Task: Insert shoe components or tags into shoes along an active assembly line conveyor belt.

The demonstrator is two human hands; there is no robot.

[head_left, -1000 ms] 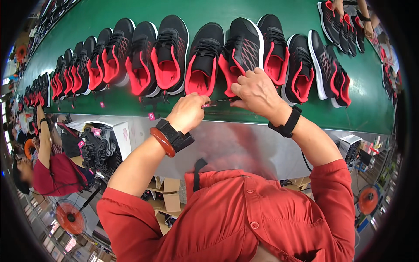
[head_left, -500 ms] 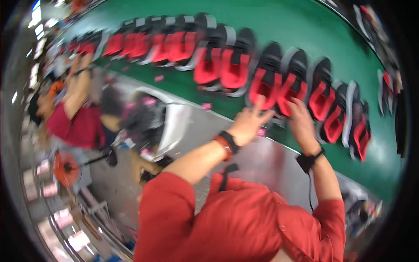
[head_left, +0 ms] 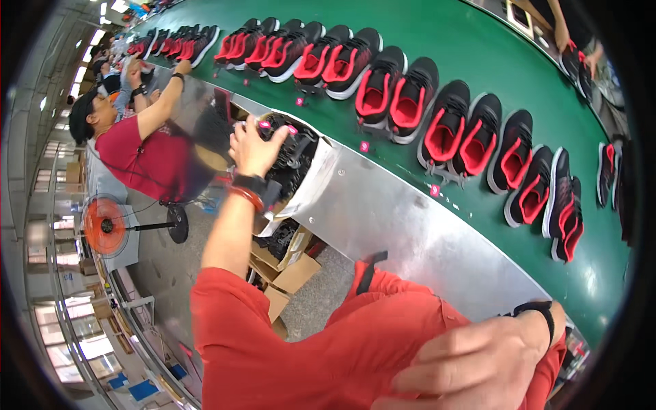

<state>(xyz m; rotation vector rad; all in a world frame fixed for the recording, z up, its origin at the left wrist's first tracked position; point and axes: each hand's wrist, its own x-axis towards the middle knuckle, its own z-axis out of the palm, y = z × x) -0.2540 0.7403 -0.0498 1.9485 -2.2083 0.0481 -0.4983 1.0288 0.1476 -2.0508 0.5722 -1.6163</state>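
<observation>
My left hand [head_left: 254, 149] reaches over a white-lined box [head_left: 316, 179] of black plastic pieces [head_left: 298, 154] that look like shoe hangers with pink tags. Its fingers and thumb are spread, and whether they touch the pieces I cannot tell. My right hand [head_left: 471, 362] hangs in front of my red shirt at the lower right, fingers stretched loosely, with nothing seen in it. Black shoes with red linings stand in a row on the green belt. A pair [head_left: 459, 130] in that row has a black hanger with a pink tag [head_left: 435, 190] at its heels.
A metal ledge [head_left: 403, 212] runs along the green belt [head_left: 471, 41]. Below the box sits an open cardboard carton [head_left: 295, 268]. At left are a co-worker in dark red [head_left: 147, 157] and an orange fan [head_left: 106, 225]. Another person's hands [head_left: 564, 37] hold shoes across the belt.
My left hand has left the shoes and moved left to the box. The right hand has dropped from the shoes toward my body. The view has shifted.
</observation>
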